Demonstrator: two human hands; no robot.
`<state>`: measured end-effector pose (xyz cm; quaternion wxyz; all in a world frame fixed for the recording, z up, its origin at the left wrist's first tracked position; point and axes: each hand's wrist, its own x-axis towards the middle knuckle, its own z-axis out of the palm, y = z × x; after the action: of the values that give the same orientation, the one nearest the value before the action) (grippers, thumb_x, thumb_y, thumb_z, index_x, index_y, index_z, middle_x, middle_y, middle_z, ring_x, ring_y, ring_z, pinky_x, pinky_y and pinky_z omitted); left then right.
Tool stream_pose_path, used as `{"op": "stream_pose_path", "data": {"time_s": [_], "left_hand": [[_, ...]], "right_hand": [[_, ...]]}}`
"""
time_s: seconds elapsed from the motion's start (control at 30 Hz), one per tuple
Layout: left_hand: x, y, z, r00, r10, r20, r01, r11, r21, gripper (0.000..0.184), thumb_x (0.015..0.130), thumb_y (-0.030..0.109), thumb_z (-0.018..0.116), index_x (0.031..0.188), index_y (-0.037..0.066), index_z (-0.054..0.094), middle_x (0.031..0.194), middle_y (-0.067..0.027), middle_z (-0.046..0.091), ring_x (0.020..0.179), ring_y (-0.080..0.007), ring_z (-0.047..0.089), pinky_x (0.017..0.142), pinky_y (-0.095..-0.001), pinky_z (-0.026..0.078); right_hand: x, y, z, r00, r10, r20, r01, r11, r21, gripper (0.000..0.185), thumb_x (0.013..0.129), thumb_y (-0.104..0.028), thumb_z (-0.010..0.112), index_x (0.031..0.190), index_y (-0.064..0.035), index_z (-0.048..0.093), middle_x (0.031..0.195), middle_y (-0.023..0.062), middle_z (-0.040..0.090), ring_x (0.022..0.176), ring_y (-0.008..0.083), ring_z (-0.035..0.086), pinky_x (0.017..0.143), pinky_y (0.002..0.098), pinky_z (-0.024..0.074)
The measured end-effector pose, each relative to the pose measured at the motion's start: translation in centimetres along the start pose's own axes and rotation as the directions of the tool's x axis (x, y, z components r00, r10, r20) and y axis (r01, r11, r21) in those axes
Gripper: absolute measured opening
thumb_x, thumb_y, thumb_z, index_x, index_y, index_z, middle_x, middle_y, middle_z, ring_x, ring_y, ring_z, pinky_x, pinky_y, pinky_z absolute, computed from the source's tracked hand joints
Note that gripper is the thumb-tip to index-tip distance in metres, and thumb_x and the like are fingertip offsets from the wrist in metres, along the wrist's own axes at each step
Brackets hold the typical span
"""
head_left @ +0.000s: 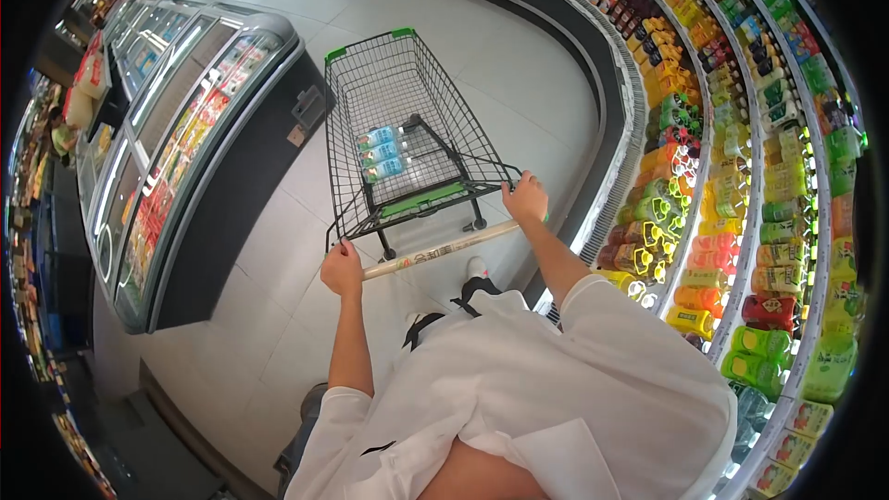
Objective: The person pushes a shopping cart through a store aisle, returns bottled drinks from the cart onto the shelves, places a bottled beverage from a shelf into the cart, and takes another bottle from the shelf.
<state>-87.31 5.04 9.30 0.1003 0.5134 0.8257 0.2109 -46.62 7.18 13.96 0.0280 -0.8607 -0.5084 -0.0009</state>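
A black wire shopping cart (451, 111) with green trim stands in front of me. My left hand (342, 268) is closed around the left end of its pale push handle (444, 251). At the handle's right end, my right hand (526, 197) grips it too, near the black frame bracket. Inside the basket lies a pack of blue-labelled bottles (381, 155), on their sides toward the left. The undersides of both hands and most finger detail are hidden.
Along the left runs a glass-topped freezer (236, 143), close to the cart's side. A curved drinks shelf (690, 167) full of bottles wraps around the right and far side. Pale floor tiles (519, 65) lie ahead. Another person (63, 136) is at far left.
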Motion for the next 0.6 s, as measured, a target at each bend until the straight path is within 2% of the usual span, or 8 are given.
{"op": "stream_pose_path", "data": {"time_s": [0.03,0.23,0.27,0.33,0.6], "left_hand": [[1.5,-3.4,-2.9,0.999,0.003,0.052,-0.004,1.0,0.026,0.039,0.091,0.038,0.06,0.064,0.011,0.066,0.063,-0.0084,0.065,0.061,-0.0304,0.063,0.058,-0.0444,0.047],[1.8,2.8,-0.1,0.996,0.066,0.06,-0.07,0.996,0.062,0.04,0.092,0.039,0.059,0.065,0.01,0.066,0.065,-0.0107,0.066,0.064,-0.0327,0.064,0.06,-0.0461,0.048],[2.7,1.6,-3.1,0.996,0.074,0.055,-0.078,0.994,0.082,0.04,0.092,0.039,0.059,0.066,0.01,0.067,0.066,-0.0113,0.066,0.064,-0.0334,0.064,0.061,-0.0467,0.049],[4.0,1.1,-2.3,0.992,0.09,0.084,-0.097,0.992,0.075,0.04,0.092,0.039,0.059,0.067,0.009,0.067,0.067,-0.0119,0.067,0.065,-0.0339,0.065,0.061,-0.0471,0.048],[7.0,8.6,-0.6,0.977,0.142,0.161,-0.163,0.979,0.126,0.041,0.093,0.04,0.056,0.073,0.008,0.071,0.071,-0.0129,0.07,0.068,-0.0346,0.067,0.064,-0.0464,0.051]], "right_hand": [[-3.1,-3.4,-1.6,1.0,0.005,0.012,-0.005,1.0,-0.012,0.049,0.089,-0.045,0.065,0.108,-0.0018,0.052,0.099,0.0165,0.065,0.098,0.0342,0.065,0.079,0.0465,0.0548],[-1.2,2.2,-2.3,0.996,0.076,-0.035,-0.075,0.997,0.019,0.045,0.089,-0.042,0.065,0.104,-0.0017,0.051,0.098,0.0167,0.063,0.097,0.0333,0.065,0.075,0.0456,0.0563],[-3.4,0.4,-4.2,0.996,0.087,-0.03,-0.085,0.996,0.035,0.044,0.09,-0.042,0.064,0.103,-0.0017,0.051,0.098,0.0166,0.063,0.096,0.0333,0.065,0.074,0.0453,0.0566],[-4.0,0.0,-4.0,0.992,0.119,-0.043,-0.118,0.992,0.032,0.044,0.09,-0.041,0.064,0.103,-0.0013,0.051,0.098,0.0164,0.062,0.096,0.0335,0.065,0.073,0.0446,0.0571],[-1.4,2.8,-6.2,0.966,0.258,-0.008,-0.257,0.964,0.065,0.045,0.09,-0.038,0.065,0.109,0.0,0.051,0.099,0.0129,0.059,0.096,0.0293,0.064,0.074,0.0402,0.0578]]}}
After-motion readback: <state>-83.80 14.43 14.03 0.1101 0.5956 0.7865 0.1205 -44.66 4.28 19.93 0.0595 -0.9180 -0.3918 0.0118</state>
